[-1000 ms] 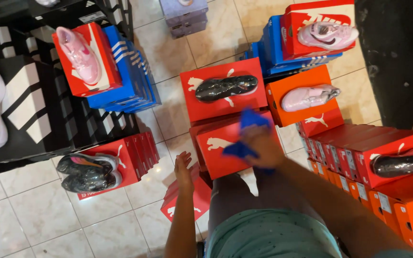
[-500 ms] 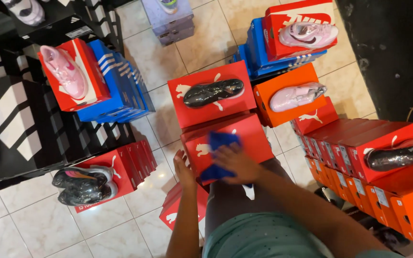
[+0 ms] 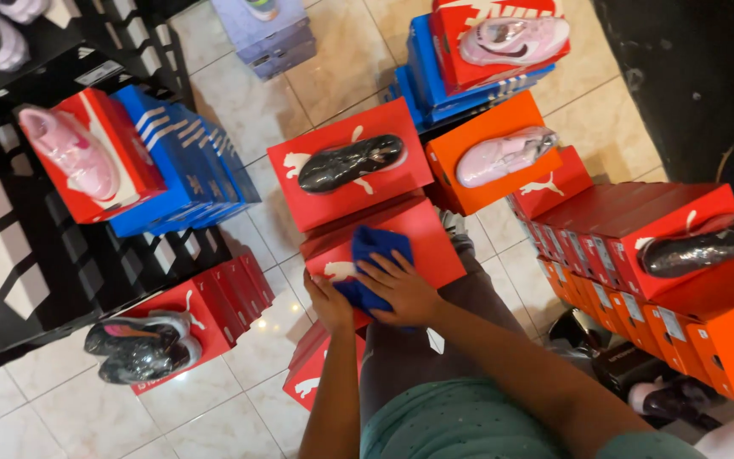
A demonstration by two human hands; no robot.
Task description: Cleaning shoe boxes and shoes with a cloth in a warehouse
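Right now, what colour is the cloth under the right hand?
Blue. The cloth lies under the right hand on a red box; head view.

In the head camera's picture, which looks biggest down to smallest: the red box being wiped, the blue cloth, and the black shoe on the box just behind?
1. Red shoebox under the hands, the largest.
2 and 3. Black shoe and blue cloth look about alike. The right hand hides part of the cloth, and the cloth lies nearer the camera, so I will not rank them.
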